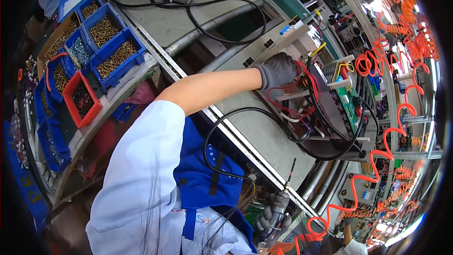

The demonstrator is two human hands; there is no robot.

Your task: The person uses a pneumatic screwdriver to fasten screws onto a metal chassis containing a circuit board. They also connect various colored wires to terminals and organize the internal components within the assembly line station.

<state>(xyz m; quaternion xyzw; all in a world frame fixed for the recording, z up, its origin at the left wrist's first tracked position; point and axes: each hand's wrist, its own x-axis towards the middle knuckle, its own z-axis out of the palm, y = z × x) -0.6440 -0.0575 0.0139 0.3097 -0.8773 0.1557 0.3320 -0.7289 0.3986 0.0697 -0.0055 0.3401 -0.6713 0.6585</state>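
Two gloved hands in view, neither wholly readable. Left hand just above the centre of the frame, bent over beside the red wires of an open metal unit; fingertips turned away and hidden, so impossible to tell whether gripping anything or only resting there. Right hand at the lower centre, fingers wrapped around a grey power driver, thin dark bit pointing up; wrist and forearm lost in the clutter near the lower edge. Metal unit right of centre, on a pale board, with a green circuit board at its right side, partly covered by cables and too crowded to trace lead by lead. At the upper left, blue bins of brass-coloured screws and a red bin of dark small parts, individual pieces too small to make out. Orange coiled hose down the right side, mingled with blurred coils farther off. At the lower right, another person's sleeve, cut off by the frame.
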